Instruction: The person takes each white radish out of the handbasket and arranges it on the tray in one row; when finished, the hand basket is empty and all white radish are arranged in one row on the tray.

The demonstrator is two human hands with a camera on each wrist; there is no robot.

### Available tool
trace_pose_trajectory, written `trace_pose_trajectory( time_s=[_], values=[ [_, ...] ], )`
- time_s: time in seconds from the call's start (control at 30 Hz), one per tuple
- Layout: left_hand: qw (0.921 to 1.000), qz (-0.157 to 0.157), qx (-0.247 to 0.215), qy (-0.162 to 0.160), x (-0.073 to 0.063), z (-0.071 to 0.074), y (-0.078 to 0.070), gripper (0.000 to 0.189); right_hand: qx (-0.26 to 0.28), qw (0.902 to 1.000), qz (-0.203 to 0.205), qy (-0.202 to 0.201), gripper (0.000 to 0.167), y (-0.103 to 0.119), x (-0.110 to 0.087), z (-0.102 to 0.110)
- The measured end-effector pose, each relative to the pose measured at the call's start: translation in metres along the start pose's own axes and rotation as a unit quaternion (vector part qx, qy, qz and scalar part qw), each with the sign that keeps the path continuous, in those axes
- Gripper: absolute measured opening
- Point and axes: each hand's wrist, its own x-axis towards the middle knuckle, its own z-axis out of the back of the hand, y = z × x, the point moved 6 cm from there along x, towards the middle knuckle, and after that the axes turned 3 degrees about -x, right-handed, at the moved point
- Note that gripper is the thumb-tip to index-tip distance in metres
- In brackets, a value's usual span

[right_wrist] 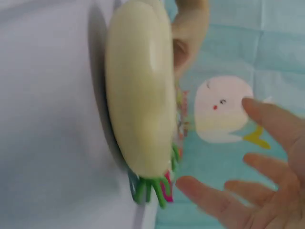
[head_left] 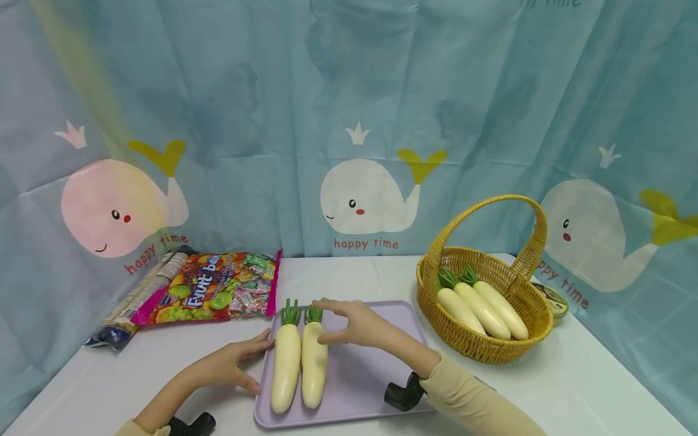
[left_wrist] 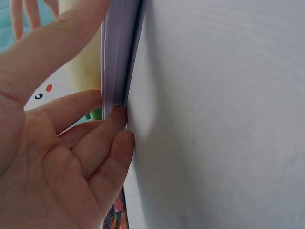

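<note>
Two white radishes (head_left: 286, 370) with short green tops lie side by side on the left part of a lilac tray (head_left: 362, 384). At the tray's left edge is my left hand (head_left: 233, 362); in the left wrist view its fingers touch the outer side of the tray rim (left_wrist: 116, 57), thumb spread apart. My right hand (head_left: 360, 326) hovers by the upper end of the right-hand radish (head_left: 314, 369), thumb and fingers spread. In the right wrist view a gap shows between the fingertips (right_wrist: 188, 186) and the radish (right_wrist: 140, 90).
A woven basket (head_left: 474, 346) with a tall handle holds several more white radishes (head_left: 488, 309), right of the tray. Behind it a round tin (head_left: 556, 300) partly shows. A bright candy bag (head_left: 218, 289) and a long packet (head_left: 136, 303) lie back left, before a whale-print curtain (head_left: 245, 121).
</note>
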Motion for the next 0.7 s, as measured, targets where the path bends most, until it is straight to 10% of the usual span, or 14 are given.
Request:
trace_pose_trajectory(
  time_s=[0.27,0.7],
  values=[
    [0.9999,0.010,-0.003,0.004,-0.001,0.000,0.001,0.081,-0.031,0.9963,0.074,-0.033,0.065,-0.009,-0.032,0.046],
    [0.9999,0.005,0.013,-0.004,0.001,0.001,0.003,0.081,0.014,0.9983,0.042,-0.038,0.054,-0.039,-0.100,0.119]
  ],
)
